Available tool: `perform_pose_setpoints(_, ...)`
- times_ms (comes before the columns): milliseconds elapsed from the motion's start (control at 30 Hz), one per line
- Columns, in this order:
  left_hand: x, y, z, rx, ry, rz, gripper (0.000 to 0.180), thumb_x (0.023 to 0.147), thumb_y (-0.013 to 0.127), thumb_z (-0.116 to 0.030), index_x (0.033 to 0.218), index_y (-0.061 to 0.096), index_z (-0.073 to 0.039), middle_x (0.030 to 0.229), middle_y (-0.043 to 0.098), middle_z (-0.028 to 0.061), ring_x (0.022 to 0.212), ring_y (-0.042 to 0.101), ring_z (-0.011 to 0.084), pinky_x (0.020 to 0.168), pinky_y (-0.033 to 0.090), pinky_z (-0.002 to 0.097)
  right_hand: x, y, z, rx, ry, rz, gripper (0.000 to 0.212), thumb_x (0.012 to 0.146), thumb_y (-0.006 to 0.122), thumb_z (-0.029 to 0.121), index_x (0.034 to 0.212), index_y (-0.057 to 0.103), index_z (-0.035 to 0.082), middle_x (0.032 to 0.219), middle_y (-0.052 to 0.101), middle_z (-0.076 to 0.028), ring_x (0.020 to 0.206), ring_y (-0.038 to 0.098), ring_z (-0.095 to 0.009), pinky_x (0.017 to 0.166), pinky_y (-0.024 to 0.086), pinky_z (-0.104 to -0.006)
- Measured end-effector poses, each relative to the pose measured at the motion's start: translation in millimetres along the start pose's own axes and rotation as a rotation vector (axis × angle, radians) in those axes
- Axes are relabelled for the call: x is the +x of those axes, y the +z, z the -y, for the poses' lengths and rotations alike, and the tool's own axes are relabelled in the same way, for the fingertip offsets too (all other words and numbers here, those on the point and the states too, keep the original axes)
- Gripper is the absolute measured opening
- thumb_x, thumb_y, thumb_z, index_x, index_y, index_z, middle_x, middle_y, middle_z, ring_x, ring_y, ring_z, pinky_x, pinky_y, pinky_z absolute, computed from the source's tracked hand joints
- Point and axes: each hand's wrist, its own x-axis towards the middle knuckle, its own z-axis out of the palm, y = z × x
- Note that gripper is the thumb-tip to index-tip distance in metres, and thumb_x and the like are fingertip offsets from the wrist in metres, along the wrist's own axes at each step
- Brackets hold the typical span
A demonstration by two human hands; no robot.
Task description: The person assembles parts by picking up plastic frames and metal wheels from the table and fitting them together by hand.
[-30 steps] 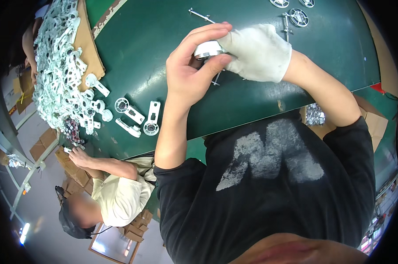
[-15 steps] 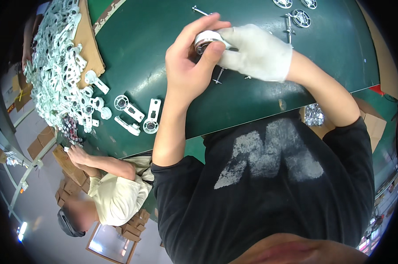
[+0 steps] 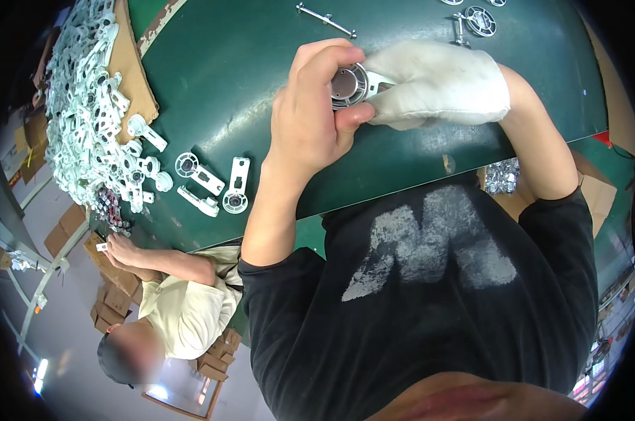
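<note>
Head view: white part [image 3: 352, 84] is up over the table [image 3: 226, 91], off its surface, held between both hands. Round ringed head at one end, with a dark disc inside; slotted stem at the other.

Handling, my judgement: light, stiff, probably moulded plastic, smooth enough to slip a little against bare skin. Thin ring spokes look like the fragile bit, so best hold is the outer rim plus the stem, no pressing on the spokes.

Left hand [image 3: 310, 105], bare: curled narrow on the round head, fingers over the rim on the side toward the table's far edge, thumb on the rim toward the table's near edge. Ring sits between fingers and thumb, open face partly in view. Right hand [image 3: 437, 84], in a pale glove: closed round the stem, covering its end; fingertips can't be made out. So the part bridges the two grips, ring in left, stem in right.

On the table: metal rod [image 3: 326, 19] past the hands toward its far side, round frame [image 3: 479, 22] farther right on it, loose white pieces [image 3: 199, 174] left of the left forearm, big pile [image 3: 86, 119] at its left end.
</note>
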Motion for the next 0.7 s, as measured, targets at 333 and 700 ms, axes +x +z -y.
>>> perform_pose_setpoints(333, 1.3, -1.0, -1.1, -0.367, -0.164, -0.085, 0.062, 0.083, 0.085, -0.032, 0.129, 0.057, -0.001, 0.115, 0.074, 0.0105, 0.095, 0.074, 0.0239, 0.081, 0.060, 0.0308, 1.0, -4.8, -14.7, 0.177, -0.021, 0.082, 0.029, 0.090, 0.057, 0.017, 0.065, 0.041, 0.010, 0.059, 0.033, 0.006, 0.052, 0.029, -0.005, 0.046, 0.021, -0.0250)
perform_pose_setpoints(700, 6.5, -5.2, 1.9, -0.132, -0.071, -0.079, 0.062, 0.066, 0.093, -0.021, 0.121, 0.069, -0.004, 0.120, 0.074, 0.0128, 0.109, 0.073, 0.0268, 0.086, 0.062, 0.0330, 11.4, 7.7, -18.2, -0.066, -0.137, -0.198, 0.044, 0.097, 0.063, 0.036, 0.069, 0.055, 0.003, 0.059, 0.042, 0.002, 0.054, 0.039, -0.008, 0.050, 0.031, -0.0276)
